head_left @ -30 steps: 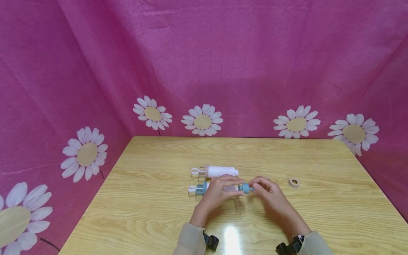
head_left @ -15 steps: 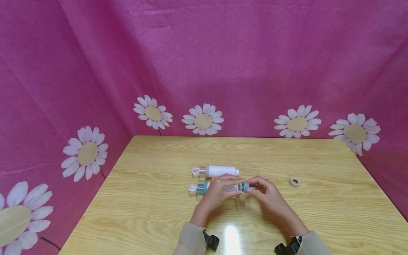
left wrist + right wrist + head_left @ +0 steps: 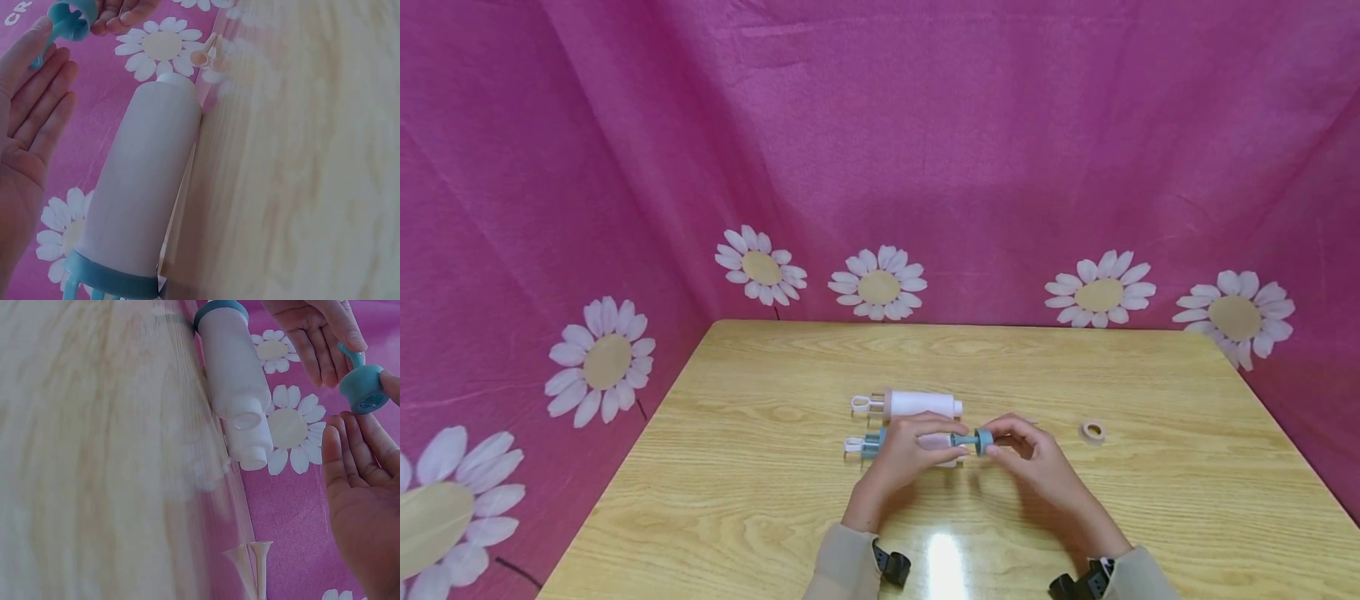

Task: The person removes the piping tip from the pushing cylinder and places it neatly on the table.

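Observation:
Both hands hold one teal plastic piece (image 3: 983, 442), a round cup-like cap with a thin stem. My left hand (image 3: 904, 454) pinches the stem end between thumb and fingers. The right hand (image 3: 1033, 454) grips the cap by its rim. In the left wrist view, openings show in the face of the cap (image 3: 74, 22). The right wrist view has the stem (image 3: 351, 355) meeting the left thumb. Below the left hand lies a white bottle (image 3: 140, 181) with a teal pronged collar (image 3: 112, 278); in the head view the hand hides much of it.
Behind it lies a second white bottle (image 3: 922, 404) with a beige collar and a white loop at its left end. A beige ring (image 3: 1093, 431) lies right of the hands. A slim beige piece with a flared end (image 3: 260, 569) lies nearby on the wooden table (image 3: 760, 500).
The right hand has shifted from the stem on the right onto the cap. The cap has moved slightly right, and the stem now shows between it and the left fingers.

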A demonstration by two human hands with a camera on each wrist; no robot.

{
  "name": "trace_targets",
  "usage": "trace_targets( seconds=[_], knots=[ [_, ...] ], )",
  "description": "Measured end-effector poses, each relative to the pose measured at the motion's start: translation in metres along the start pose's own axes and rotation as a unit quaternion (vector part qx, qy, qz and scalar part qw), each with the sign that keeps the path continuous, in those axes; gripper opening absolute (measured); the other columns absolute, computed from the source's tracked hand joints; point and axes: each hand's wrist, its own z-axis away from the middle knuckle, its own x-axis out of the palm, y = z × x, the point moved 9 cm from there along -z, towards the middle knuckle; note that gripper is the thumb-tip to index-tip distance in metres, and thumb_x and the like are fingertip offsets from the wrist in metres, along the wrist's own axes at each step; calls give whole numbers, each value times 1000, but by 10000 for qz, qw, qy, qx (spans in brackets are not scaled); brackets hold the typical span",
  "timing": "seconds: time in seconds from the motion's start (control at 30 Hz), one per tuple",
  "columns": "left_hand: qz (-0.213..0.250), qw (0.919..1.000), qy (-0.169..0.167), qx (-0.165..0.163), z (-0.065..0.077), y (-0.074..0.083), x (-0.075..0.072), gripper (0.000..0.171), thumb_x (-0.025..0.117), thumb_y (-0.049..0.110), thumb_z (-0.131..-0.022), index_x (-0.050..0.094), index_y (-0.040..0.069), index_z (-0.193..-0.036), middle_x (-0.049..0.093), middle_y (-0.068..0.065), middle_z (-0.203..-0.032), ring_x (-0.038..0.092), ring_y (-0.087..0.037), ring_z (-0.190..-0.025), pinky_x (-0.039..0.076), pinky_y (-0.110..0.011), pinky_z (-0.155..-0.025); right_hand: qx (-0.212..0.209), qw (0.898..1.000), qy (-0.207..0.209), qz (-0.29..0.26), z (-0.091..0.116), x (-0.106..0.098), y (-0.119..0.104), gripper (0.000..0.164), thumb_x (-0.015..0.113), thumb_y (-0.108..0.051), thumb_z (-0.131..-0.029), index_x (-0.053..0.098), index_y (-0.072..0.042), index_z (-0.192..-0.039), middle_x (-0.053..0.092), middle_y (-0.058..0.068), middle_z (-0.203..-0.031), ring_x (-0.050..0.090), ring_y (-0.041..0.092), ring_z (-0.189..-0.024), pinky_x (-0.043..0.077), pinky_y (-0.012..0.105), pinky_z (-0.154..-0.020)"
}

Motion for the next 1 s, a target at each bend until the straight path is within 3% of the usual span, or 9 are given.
trace_targets(
  seconds=[0.23, 0.47, 0.73, 1.0],
  knots=[
    [352, 9990, 13, -266, 2, -9, -3, 20, 76, 21, -85, 76, 14, -104, 76, -2, -105, 69, -11, -104, 52, -25, -98, 120, 9998, 111, 124, 3, -7, 1, 19, 59, 2, -94, 60, 7, -112, 62, -13, -106, 60, -1, -98, 50, 13, -89],
    [524, 9984, 126, -176, 2, -10, -4, 18, 76, 20, -85, 76, 15, -103, 76, -5, -103, 70, -14, -101, 53, -27, -96, 284, 9990, 204, 291, 6, -14, 4, 20, 60, -1, -95, 60, 5, -113, 61, -14, -107, 60, -1, -98, 49, 13, -91],
    [396, 9991, 135, -64, 1, -8, -2, 19, 77, 21, -85, 76, 15, -103, 76, -3, -102, 70, -11, -101, 54, -25, -95, 267, 9985, 412, 231, 13, -25, 5, 18, 60, 1, -94, 63, 0, -111, 62, -4, -113, 61, -3, -99, 49, 11, -89],
    [391, 9980, -36, -488, 2, -13, 7, 20, 76, 23, -86, 76, 17, -105, 76, 2, -105, 69, -9, -103, 52, -25, -97, 372, 9979, 512, 143, 23, -41, 7, 20, 58, 2, -94, 58, 10, -113, 63, -16, -111, 61, -3, -99, 50, 11, -87]
  ],
)
